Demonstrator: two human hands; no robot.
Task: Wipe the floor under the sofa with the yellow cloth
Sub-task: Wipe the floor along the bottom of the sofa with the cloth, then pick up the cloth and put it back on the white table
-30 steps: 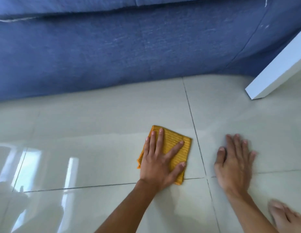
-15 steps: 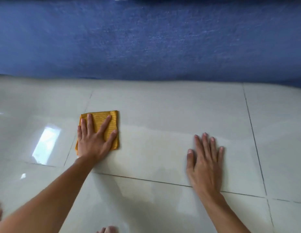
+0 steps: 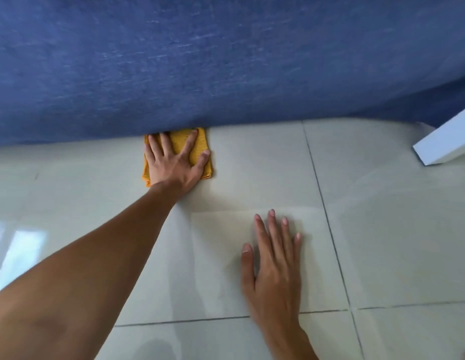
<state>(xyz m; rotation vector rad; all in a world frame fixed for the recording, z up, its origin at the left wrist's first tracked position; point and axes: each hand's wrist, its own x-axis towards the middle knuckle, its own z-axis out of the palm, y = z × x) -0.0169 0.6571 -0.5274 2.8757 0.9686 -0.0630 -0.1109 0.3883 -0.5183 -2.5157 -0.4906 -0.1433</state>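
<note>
Our left hand (image 3: 174, 166), fingers spread, presses the yellow cloth (image 3: 200, 152) flat at the sofa (image 3: 226, 61) edge, 11 o'clock; right hand (image 3: 274, 268) flat on the floor (image 3: 395, 229), empty.

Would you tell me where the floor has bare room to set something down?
Bare tile lies left of the cloth along the sofa, and between the right hand and white board. It is crowded where the left hand presses the cloth.
</note>
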